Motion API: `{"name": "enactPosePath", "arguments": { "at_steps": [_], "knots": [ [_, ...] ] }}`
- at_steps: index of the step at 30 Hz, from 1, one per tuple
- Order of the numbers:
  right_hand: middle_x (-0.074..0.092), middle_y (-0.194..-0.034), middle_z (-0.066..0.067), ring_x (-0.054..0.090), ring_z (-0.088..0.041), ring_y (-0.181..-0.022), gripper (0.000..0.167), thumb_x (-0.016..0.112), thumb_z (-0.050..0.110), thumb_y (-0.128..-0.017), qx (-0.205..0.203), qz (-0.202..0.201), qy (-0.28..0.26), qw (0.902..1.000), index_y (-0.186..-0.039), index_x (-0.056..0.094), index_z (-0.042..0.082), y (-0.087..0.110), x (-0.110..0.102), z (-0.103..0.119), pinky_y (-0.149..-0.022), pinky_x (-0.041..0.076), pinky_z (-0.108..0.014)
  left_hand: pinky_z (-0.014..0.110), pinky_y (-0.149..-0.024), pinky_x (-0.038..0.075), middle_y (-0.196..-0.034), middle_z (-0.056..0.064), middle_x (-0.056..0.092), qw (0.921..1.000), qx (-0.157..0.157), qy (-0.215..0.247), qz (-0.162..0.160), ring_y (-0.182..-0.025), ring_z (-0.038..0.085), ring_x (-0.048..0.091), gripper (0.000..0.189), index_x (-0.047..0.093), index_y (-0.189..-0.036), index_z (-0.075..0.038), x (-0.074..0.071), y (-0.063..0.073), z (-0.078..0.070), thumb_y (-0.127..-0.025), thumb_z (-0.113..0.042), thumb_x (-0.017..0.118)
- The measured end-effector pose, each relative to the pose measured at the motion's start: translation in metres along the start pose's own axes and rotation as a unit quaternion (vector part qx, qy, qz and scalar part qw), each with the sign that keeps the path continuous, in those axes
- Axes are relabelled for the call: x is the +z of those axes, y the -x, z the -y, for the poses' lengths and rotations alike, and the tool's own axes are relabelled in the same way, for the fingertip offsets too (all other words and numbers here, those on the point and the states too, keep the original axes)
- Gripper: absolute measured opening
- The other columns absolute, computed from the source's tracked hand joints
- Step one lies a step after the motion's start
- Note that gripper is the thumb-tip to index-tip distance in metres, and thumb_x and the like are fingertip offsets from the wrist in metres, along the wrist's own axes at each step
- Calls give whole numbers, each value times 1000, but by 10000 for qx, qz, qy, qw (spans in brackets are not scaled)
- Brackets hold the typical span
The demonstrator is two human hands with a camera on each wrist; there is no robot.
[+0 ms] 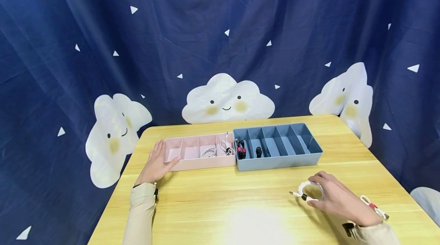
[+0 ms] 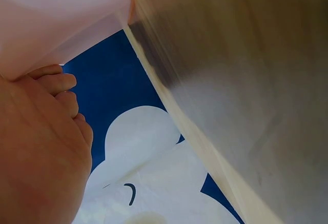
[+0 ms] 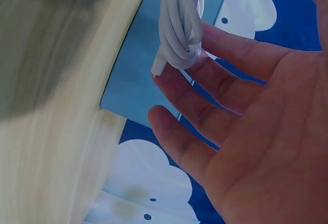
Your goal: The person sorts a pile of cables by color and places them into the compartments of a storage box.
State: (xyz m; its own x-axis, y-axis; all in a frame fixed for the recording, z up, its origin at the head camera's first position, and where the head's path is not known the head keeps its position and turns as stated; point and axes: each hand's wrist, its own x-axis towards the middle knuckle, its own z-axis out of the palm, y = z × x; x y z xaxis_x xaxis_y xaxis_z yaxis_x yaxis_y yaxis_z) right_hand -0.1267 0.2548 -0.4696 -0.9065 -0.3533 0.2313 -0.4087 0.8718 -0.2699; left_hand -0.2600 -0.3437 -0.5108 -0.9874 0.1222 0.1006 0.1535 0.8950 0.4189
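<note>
My right hand (image 1: 331, 195) holds a coiled white charging cable (image 1: 311, 191) above the table's right front part. A black tie binds the coil, and its metal plug points left. In the right wrist view the white loops hang by the fingertips (image 3: 166, 119). My left hand (image 1: 156, 163) rests against the left end of a pink divided box (image 1: 206, 164), thumb along its front and fingers extended along its side. White cables (image 1: 225, 147) lie in its right compartments. Adjoining it is a blue divided box (image 1: 280, 162) with black cables (image 1: 241, 149) in its left compartments.
Another white cable (image 1: 372, 206) with a red tie lies on the wooden table (image 1: 213, 203), just right of my right hand. Behind the table's back edge hangs a dark blue curtain (image 1: 158, 54) printed with clouds and triangles.
</note>
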Motion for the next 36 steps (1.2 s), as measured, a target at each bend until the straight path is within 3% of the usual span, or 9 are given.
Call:
{"name": "enactPosePath", "arguments": {
  "at_steps": [15,20,29,36],
  "knots": [
    [65,-108,-2,62,-14,-93,57,93,34,-71,-217,111,-45,9997,-113,72,2,-18,-8,7,-81,59,-40,63,-131,5,-174,22,0,10000,-35,22,36,-163,41,-2,112,5,-164,5,-1,1,-1,-96,-71,53],
    [65,-107,-1,61,-12,-92,55,94,31,-70,-358,41,-62,9993,-113,72,3,-24,-10,11,-80,58,-37,63,-131,7,-174,23,2,10000,-10,-35,-9,-162,43,2,112,6,-163,6,0,2,-1,-96,-71,52],
    [63,-102,3,57,-9,-89,54,95,30,-69,-467,-109,-117,9988,-111,73,5,-32,-14,17,-77,55,-34,63,-131,6,-174,22,0,10000,-38,40,23,-163,40,-3,112,6,-163,5,-1,2,-2,-96,-71,53],
    [62,-104,5,59,-10,-92,51,93,31,-71,-381,21,-158,9991,-113,73,9,-39,-18,22,-81,57,-36,64,-131,7,-174,23,1,10000,-30,12,15,-163,42,-1,112,6,-163,6,-1,2,-2,-96,-72,52]
  ]
}}
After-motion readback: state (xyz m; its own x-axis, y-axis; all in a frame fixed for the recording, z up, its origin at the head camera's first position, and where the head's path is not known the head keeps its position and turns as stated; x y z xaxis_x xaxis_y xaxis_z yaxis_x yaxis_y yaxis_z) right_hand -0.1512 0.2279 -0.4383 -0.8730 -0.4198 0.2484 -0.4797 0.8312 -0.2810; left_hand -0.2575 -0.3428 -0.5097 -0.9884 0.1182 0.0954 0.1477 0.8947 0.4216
